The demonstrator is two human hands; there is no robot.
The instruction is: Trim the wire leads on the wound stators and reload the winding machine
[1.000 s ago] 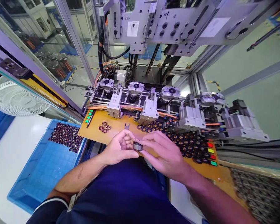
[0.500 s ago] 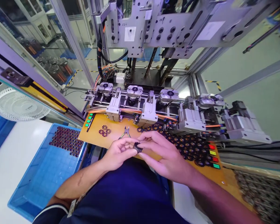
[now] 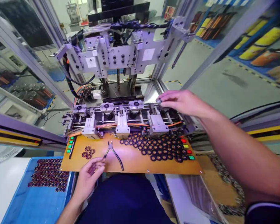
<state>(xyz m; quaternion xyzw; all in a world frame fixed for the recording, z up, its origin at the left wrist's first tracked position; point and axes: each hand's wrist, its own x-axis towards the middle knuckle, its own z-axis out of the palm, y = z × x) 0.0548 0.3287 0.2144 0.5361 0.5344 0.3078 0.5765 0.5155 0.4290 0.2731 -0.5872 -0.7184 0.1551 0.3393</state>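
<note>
My right hand (image 3: 180,101) reaches to the rightmost of the round metal fixtures in the row, and its fingers are pinched together over it. They hide whatever lies between them. My left hand (image 3: 90,175) hovers at the front edge of the orange work plate (image 3: 133,165), fingers loosely curled and the thumb apart, with nothing visible in it. Its fingertips are close to one handle of the cutting pliers (image 3: 110,149), which lie with the jaws pointing away. Left of the pliers sits a small group of dark ring-shaped parts (image 3: 90,152).
Several black rings (image 3: 151,147) cover the right of the plate, beside coloured buttons (image 3: 188,151). Other round fixtures (image 3: 136,105) stand along the machine, under a metal head plate (image 3: 116,57). A blue tray (image 3: 32,203) at lower left holds many small parts.
My hands have parted; the small black part they held together is out of sight. My right hand moved out to the rightmost fixture, my left drew back left. The view shifted.
</note>
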